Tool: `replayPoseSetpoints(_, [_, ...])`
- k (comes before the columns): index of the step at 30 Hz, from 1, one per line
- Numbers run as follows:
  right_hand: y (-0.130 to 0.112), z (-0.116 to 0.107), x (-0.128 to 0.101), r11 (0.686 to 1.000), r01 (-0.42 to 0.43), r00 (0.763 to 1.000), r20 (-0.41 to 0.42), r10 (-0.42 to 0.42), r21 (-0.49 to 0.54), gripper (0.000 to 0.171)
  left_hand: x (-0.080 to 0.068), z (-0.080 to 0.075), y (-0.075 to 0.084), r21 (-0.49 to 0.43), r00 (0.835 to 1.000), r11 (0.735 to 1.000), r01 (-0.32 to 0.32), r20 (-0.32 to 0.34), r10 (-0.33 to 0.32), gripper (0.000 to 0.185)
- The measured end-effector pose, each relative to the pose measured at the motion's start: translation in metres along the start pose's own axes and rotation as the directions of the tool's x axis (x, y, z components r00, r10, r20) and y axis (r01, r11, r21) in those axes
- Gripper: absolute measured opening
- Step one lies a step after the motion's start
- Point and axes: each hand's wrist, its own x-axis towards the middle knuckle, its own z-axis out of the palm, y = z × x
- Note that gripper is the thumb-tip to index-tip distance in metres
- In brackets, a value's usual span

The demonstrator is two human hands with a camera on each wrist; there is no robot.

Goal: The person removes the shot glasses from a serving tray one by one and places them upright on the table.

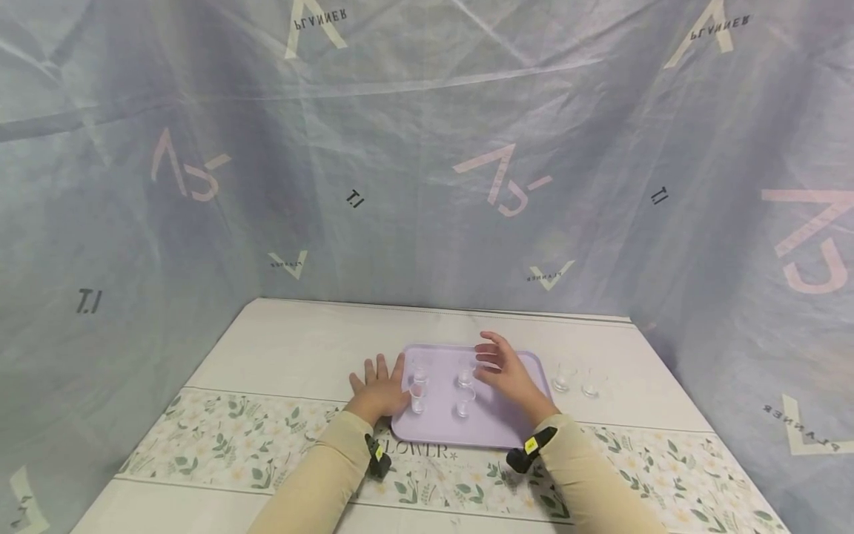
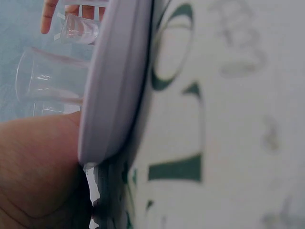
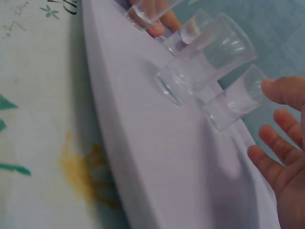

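A lilac tray (image 1: 497, 430) lies on the table with several small clear glasses standing upright on it. My left hand (image 1: 380, 393) rests at the tray's left edge, fingers spread and straight, beside the front left glass (image 1: 418, 400). Over the tray's right half hovers my right hand (image 1: 505, 371), its fingers apart and loosely bent, holding nothing. Closest to it is the back right glass (image 3: 236, 102); in the right wrist view the thumb appears at its rim, and contact is unclear. The front right glass (image 1: 465, 404) stands nearer me, and the back left glass (image 1: 420, 371) looks faint.
Two more clear glasses, one (image 1: 561, 382) close to the tray and another (image 1: 590, 387) farther right, stand on the table. A white cloth with a floral band (image 1: 247, 437) covers the table. Grey-blue printed curtains (image 1: 400, 185) enclose the back and sides.
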Motion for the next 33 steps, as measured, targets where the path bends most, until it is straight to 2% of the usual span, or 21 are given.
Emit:
replayPoseSetpoints(3, [0.006, 0.005, 0.000, 1.000, 0.001, 1.000, 0.019, -0.001, 0.016, 0.080, 0.000, 0.000, -0.001, 0.001, 1.000, 1.000, -0.004, -0.006, 0.004, 0.080])
replayPoseSetpoints(9, [0.010, 0.011, 0.001, 1.000, 0.005, 1.000, 0.028, -0.005, -0.024, 0.080, -0.001, -0.001, 0.001, 0.007, 1.000, 1.000, -0.001, -0.008, 0.001, 0.078])
replayPoseSetpoints(16, [-0.017, 0.016, -0.003, 1.000, -0.018, 0.999, 0.051, 0.018, -0.014, 0.077, -0.001, -0.002, 0.001, -0.003, 1.000, 1.000, 0.009, 0.010, -0.009, 0.079])
replayPoseSetpoints(20, [-0.021, 0.018, -0.004, 1.000, -0.007, 0.998, 0.055, 0.007, -0.005, 0.075, 0.001, -0.001, 0.000, -0.006, 1.000, 1.000, 0.016, 0.022, -0.015, 0.079])
replayPoseSetpoints(28, [0.012, 0.013, 0.003, 1.000, 0.011, 0.999, 0.035, -0.010, -0.027, 0.077, -0.001, -0.002, 0.001, -0.016, 1.000, 1.000, 0.009, 0.011, -0.009, 0.077])
replayPoseSetpoints(33, [0.011, 0.009, 0.001, 0.998, 0.048, 0.998, 0.046, -0.047, -0.030, 0.076, -0.001, -0.003, 0.001, -0.011, 1.000, 1.000, 0.003, 0.013, -0.003, 0.077])
